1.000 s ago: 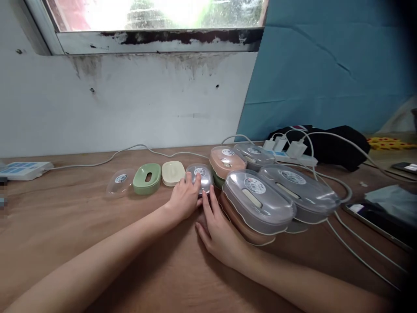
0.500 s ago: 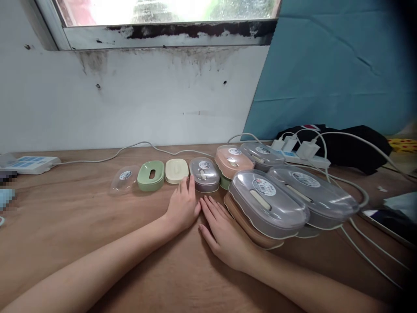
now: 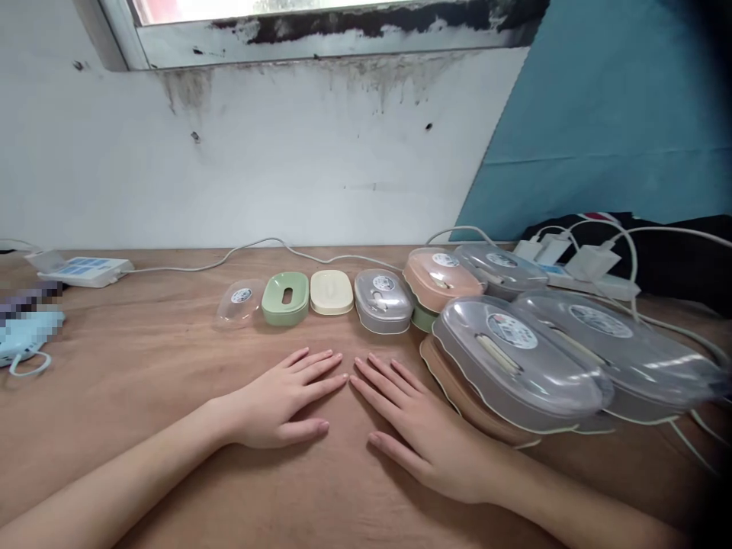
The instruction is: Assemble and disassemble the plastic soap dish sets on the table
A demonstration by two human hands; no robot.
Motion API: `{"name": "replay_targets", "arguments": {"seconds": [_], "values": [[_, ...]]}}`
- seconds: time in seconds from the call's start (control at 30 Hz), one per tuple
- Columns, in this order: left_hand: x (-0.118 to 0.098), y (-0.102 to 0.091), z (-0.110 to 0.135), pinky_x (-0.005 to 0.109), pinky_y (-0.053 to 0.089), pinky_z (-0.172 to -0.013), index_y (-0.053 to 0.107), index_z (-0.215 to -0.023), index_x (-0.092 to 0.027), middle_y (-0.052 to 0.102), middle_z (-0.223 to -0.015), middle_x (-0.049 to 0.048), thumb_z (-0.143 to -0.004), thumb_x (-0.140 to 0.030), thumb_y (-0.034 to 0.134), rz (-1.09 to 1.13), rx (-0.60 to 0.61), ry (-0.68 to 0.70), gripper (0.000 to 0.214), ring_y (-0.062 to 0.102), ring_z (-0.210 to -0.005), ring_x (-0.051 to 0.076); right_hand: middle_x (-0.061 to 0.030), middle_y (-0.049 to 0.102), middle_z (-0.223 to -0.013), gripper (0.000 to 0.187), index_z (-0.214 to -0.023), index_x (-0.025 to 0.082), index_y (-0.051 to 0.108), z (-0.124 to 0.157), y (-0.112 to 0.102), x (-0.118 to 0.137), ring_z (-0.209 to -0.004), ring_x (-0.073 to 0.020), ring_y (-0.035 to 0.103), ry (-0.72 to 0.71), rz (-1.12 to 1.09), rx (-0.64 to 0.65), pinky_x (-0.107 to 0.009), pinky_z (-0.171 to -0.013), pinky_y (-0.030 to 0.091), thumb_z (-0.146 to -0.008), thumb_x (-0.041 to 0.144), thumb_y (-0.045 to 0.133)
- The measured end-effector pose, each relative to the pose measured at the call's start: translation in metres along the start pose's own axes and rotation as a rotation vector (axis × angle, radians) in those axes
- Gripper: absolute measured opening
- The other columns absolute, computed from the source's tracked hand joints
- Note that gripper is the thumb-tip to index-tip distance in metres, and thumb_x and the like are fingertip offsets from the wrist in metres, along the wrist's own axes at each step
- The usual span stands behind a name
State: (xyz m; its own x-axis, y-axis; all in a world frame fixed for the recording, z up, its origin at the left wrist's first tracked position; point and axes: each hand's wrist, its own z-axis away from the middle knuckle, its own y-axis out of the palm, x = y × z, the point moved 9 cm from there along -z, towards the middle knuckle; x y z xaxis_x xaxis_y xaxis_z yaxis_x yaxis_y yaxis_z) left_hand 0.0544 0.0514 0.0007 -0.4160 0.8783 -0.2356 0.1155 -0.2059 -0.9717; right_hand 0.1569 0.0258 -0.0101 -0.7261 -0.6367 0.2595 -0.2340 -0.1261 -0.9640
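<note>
My left hand (image 3: 286,400) lies flat on the wooden table (image 3: 320,496), fingers spread, holding nothing. Close beside it my right hand (image 3: 420,427) also rests flat and open, near a stack of large lidded boxes. Beyond the hands stands a row: a clear lid (image 3: 239,305) with a round label, a green box (image 3: 286,299) with an oval slot, a cream rounded piece (image 3: 332,292) and a small grey box (image 3: 383,301) under a clear lid. To the right, a large grey lidded box (image 3: 515,366) sits on a brown one (image 3: 474,408).
A pink lidded box (image 3: 443,276) sits on a green one, with more grey boxes (image 3: 618,343) beside it. White chargers (image 3: 592,261) and cables fill the back right. A power strip (image 3: 85,271) and a light blue object (image 3: 28,335) lie at the left.
My left hand has drawn back from the small grey box and cream piece and now lies flat on the table. My right hand stays flat. The view has shifted left.
</note>
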Motion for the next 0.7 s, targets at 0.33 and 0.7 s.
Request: {"name": "replay_targets", "arguments": {"seconds": [0.33, 0.7], "values": [[0.004, -0.003, -0.004, 0.047, 0.023, -0.107, 0.032, -0.137, -0.022, 0.029, -0.144, 0.0105, -0.086, -0.034, 0.048, 0.007, -0.093, -0.040, 0.055, 0.026, -0.133, 0.025, -0.0060, 0.017, -0.149, 0.058, -0.142, 0.023, 0.017, 0.000, -0.001, 0.000, -0.137, -0.0253, 0.010, 0.000, -0.015, -0.016, -0.051, -0.109, 0.017, -0.091, 0.038, 0.039], [0.049, -0.029, -0.069, 0.043, 0.035, -0.099, 0.046, -0.120, -0.002, 0.048, -0.126, 0.0210, -0.079, -0.019, 0.048, -0.165, -0.491, -0.268, 0.044, 0.044, -0.118, 0.028, -0.0115, 0.040, -0.138, 0.041, -0.126, 0.017, 0.047, -0.001, -0.010, -0.002, -0.131, -0.0255, 0.029, 0.060, -0.037, -0.097, -0.047, -0.105, 0.030, -0.086, 0.026, 0.044]]}}
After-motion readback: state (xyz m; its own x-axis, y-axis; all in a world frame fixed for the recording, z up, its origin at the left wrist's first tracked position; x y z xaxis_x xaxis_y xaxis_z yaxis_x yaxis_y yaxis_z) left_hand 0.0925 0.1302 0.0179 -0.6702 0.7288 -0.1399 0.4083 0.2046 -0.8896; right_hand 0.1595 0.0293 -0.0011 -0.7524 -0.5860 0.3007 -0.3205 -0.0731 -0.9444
